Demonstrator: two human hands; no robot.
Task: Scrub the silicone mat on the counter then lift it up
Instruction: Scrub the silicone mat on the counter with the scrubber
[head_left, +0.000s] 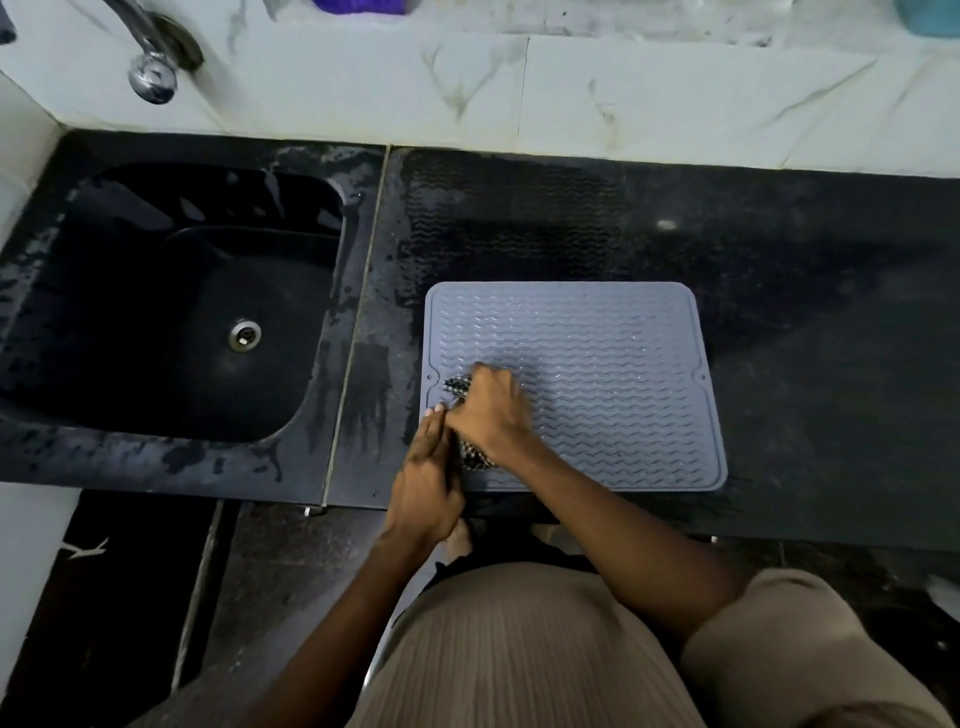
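The grey silicone mat (597, 374) lay flat on the dark counter (810, 322), to the right of the black sink (171, 301). The right hand (488, 410) was curled around a dark scrubber (460, 387) and pressed it on the mat near its left edge. The left hand (426, 478) had straight fingers that rested on the front left corner of the mat.
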